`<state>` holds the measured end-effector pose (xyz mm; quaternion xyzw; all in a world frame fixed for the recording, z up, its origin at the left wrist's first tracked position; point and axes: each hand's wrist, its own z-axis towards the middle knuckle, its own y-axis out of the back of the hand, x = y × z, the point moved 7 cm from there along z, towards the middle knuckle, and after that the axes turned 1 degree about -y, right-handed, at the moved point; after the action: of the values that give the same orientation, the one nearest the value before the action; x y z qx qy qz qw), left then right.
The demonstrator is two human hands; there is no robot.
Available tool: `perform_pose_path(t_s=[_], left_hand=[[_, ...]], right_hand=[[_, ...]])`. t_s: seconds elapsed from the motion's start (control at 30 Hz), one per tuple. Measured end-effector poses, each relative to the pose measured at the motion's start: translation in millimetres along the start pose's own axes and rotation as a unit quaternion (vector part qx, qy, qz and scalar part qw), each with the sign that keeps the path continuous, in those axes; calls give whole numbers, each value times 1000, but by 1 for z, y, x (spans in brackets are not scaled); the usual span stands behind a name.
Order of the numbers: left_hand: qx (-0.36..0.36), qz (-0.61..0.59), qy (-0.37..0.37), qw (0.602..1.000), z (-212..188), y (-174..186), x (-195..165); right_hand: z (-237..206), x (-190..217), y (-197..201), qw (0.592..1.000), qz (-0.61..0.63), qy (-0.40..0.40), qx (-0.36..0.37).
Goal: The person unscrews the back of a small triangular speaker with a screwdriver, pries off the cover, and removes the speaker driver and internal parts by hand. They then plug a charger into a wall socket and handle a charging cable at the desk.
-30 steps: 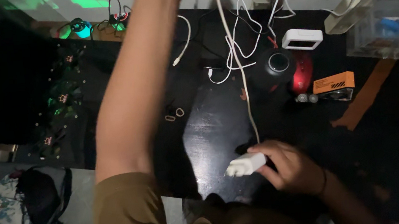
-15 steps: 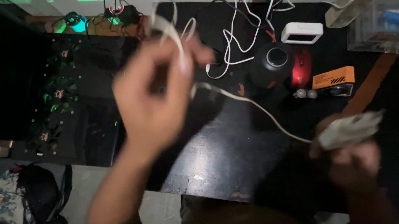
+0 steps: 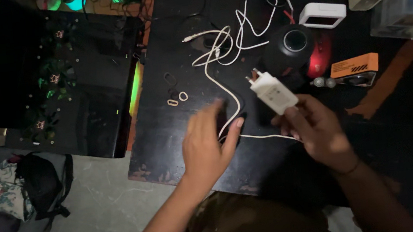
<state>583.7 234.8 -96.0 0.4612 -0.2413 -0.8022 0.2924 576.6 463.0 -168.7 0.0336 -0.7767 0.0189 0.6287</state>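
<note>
Two hands at work over a black table (image 3: 169, 150). Right hand (image 3: 316, 130) closed around a white plug-in charger (image 3: 272, 92), held tilted above the tabletop with its two prongs up and toward the far side. Left hand (image 3: 207, 148) spread fairly wide, palm down, fingers (image 3: 214, 113) resting on or just over the table, thumb against a white cable (image 3: 224, 86). Cable traced from under the right hand, past the left thumb, then away up the table in loose loops to a bare connector end lying flat. Tangled further white cords (image 3: 256, 5) at the far edge. Just beyond the charger, a round black speaker (image 3: 288, 47), a red mouse (image 3: 319, 59) touching its right side, a white rectangular box (image 3: 323, 15) behind, an orange box (image 3: 353, 65) to the right. Two small pale rings (image 3: 177, 99) left of the cable, well apart from the left hand. Dark bag (image 3: 41, 185) on the grey floor at the left. Wore a thin band on the right wrist
</note>
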Motion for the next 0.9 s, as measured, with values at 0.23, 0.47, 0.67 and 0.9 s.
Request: perform_pose_path(t_s=[0.23,0.47,0.67,0.9], left_hand=[[-15,48,-190,980,20,19,-30],[64,119,-317,939,33,11,-42],[96,64,-298,948,37,10,-33],[88,-75,-232,966,64,40,-18]], right_hand=[[4,13,-11,997,-66,-27,33],[5,41,-19,962,-264,-34,60],[6,49,-19,955,-282,83,47],[1,7,32,946,-243,-200,-76]])
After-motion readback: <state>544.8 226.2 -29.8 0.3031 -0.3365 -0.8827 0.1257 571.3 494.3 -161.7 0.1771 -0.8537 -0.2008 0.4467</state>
